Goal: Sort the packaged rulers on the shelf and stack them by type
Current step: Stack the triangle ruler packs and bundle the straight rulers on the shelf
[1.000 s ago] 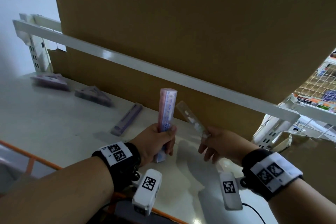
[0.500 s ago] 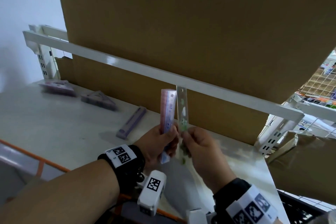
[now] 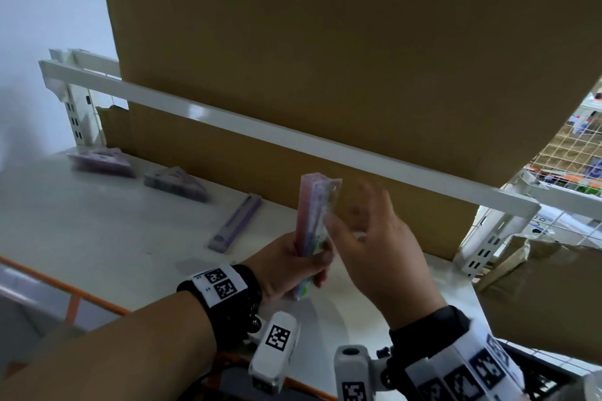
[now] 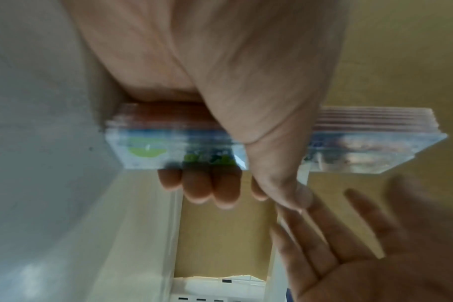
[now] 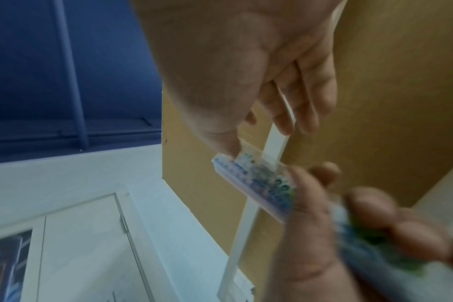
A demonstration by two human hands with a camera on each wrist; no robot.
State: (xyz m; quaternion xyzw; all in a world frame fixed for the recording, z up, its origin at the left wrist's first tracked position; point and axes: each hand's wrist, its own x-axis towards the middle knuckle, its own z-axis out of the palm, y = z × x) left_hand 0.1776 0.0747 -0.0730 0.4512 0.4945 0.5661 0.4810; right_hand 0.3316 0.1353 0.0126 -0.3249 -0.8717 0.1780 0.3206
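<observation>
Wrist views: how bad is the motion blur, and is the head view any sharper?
Left wrist: the open right hand is heavily smeared and the clear-wrapped bundle of straight rulers is soft, print unreadable. Right wrist: the left hand gripping the bundle is blurred. Head: right fingertips ghosted; the purple triangular ruler packs on the white shelf are soft.

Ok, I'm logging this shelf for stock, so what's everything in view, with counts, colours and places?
ruler stack: one bundle, pink and clear, upright in left hand.
flat ruler pack: one, purple, on the shelf, left of the hands.
triangle packs: two piles, purple, far left on shelf.
cardboard: brown, behind the shelf.
rail: one, white, across the cardboard.
wire rack: white, far right.
left hand: grips the ruler stack.
right hand: open, thumb on the stack.
</observation>
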